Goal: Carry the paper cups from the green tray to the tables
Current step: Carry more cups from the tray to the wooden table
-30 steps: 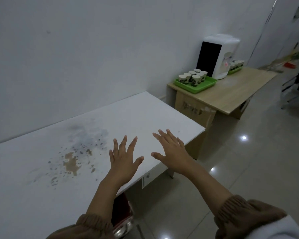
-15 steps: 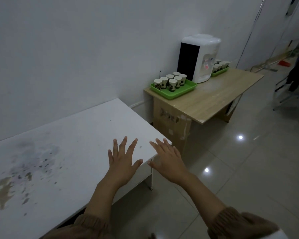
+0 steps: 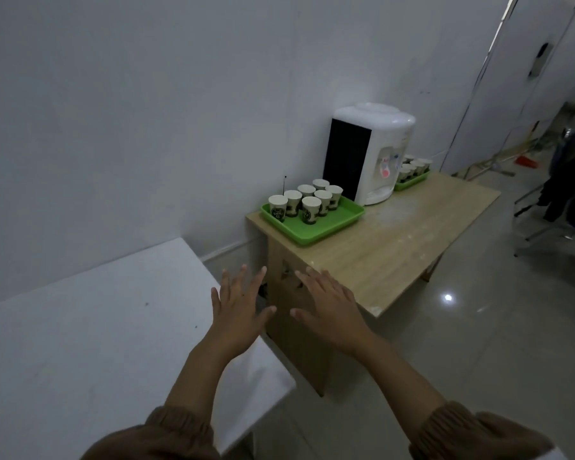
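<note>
Floor [image 3: 498,343] of pale shiny tiles lies open to the right of both tables. Between the white table [image 3: 80,327] and the wooden table [image 3: 399,250] there is only a narrow gap. The left hand [image 3: 238,313] and the right hand [image 3: 329,310] are held out in the air near this gap, fingers straight and spread (palms down), and they hold nothing. The green tray [image 3: 332,224] sits at the wooden table's left end, close to the edge and just beside a white water dispenser [image 3: 372,154]. On it stand seven paper cups [image 3: 311,209], upright, white with a dark green print, crowded toward the wall side of the tray.
</note>
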